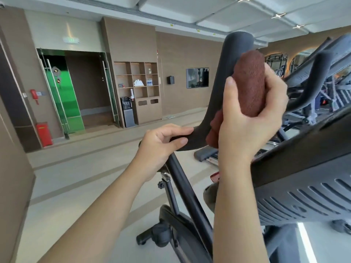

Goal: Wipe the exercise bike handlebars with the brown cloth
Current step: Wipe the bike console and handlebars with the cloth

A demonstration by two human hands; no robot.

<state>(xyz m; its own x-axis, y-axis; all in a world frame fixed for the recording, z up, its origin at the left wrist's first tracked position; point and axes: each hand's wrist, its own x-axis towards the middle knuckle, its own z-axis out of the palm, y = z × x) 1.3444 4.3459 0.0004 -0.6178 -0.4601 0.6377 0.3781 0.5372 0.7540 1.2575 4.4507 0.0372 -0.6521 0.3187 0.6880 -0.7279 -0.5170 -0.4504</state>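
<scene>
The exercise bike's dark grey left handlebar (pixel 229 76) rises in a curve at centre frame. My right hand (pixel 250 120) grips the brown cloth (pixel 250 82), which is wrapped against the upright part of that bar, thumb on the near side. A fold of cloth hangs below the hand. My left hand (pixel 161 147) grips the bar's lower horizontal part, thumb on top. A second handlebar (pixel 311 76) curves at the right, bare.
The bike's console (pixel 296 188) fills the lower right and its black frame post (pixel 186 188) runs down the middle. Tan floor lies to the left. Shelves, a water dispenser (pixel 127 111) and a glass door stand at the far wall. More gym machines are at the right.
</scene>
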